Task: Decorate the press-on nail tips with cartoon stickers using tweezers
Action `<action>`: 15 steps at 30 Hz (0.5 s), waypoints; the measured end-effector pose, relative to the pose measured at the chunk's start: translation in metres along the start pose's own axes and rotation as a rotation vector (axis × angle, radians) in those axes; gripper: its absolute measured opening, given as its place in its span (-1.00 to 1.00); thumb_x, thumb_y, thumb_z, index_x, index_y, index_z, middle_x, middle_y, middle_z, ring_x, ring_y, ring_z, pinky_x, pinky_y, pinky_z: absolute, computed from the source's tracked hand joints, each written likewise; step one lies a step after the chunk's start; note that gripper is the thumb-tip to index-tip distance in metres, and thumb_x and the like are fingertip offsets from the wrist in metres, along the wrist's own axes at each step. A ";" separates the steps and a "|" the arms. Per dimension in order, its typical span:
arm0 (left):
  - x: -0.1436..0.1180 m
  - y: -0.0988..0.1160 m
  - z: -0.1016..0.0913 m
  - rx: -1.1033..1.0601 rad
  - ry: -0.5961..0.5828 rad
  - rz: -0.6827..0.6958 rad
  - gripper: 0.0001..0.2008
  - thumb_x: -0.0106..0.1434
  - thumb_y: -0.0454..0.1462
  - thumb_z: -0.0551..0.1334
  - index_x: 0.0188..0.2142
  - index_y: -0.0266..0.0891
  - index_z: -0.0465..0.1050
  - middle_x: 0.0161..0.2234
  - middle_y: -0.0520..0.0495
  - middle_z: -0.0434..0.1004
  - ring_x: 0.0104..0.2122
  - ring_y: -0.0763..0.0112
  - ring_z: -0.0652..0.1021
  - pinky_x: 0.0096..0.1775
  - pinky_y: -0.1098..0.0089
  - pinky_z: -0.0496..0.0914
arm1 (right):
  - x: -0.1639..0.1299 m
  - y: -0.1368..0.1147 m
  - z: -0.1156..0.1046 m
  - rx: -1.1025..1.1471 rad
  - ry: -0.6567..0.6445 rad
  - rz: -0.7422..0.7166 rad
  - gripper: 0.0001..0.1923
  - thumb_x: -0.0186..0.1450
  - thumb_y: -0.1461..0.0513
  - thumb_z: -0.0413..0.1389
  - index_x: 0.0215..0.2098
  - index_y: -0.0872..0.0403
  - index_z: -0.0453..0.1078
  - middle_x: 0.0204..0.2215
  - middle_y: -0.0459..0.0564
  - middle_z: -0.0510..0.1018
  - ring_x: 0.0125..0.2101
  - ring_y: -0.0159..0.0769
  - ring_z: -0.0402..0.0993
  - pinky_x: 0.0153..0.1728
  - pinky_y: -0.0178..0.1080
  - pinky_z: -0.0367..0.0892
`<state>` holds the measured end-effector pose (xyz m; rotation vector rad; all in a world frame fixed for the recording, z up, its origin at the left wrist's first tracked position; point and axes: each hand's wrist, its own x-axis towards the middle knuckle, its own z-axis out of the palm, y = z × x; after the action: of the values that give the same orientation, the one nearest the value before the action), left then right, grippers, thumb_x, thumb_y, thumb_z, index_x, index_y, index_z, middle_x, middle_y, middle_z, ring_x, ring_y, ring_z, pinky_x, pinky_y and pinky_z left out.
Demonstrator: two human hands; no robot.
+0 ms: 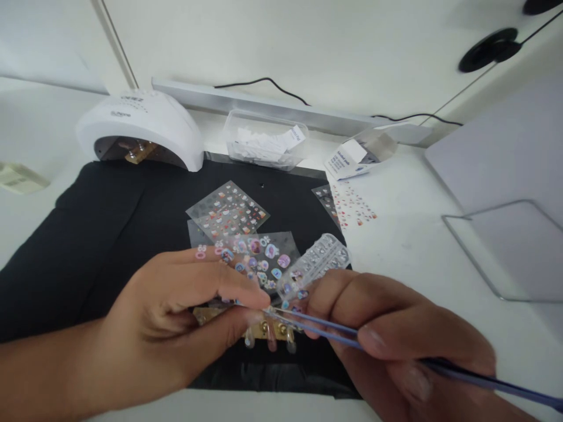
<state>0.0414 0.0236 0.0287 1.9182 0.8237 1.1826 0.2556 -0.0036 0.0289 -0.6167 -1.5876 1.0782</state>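
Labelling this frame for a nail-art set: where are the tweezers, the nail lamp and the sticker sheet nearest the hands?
tweezers [316,328], head view, on the two blue arms.
nail lamp [145,117], head view, on its white dome.
sticker sheet [264,258], head view, mid-sheet.

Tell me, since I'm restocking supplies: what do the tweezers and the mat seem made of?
The tweezers look like metal with a bluish sheen: thin and reflective. The mat looks like soft black fabric or leatherette, matte, with slight folds; which one is unclear.

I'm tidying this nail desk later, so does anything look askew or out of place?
The sticker sheets lie fanned and overlapping on the black mat. One sheet hangs off the mat's right edge, and a small box lies tipped on its side. Nothing looks spilled or broken.
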 end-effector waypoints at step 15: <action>-0.001 0.000 -0.003 0.007 -0.044 0.042 -0.83 0.22 -0.47 0.29 -0.34 -0.16 0.49 -0.50 0.15 0.66 -0.57 0.60 0.58 -0.46 0.63 0.47 | 0.000 0.007 0.001 -0.055 0.014 -0.084 -0.77 0.40 0.25 0.05 -0.06 -0.01 0.51 -0.53 -0.07 0.45 -0.49 -0.29 0.49 -0.47 -0.17 0.54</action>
<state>0.0379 0.0234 0.0290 1.9683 0.7686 1.1601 0.2537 -0.0008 0.0225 -0.5876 -1.6212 0.9685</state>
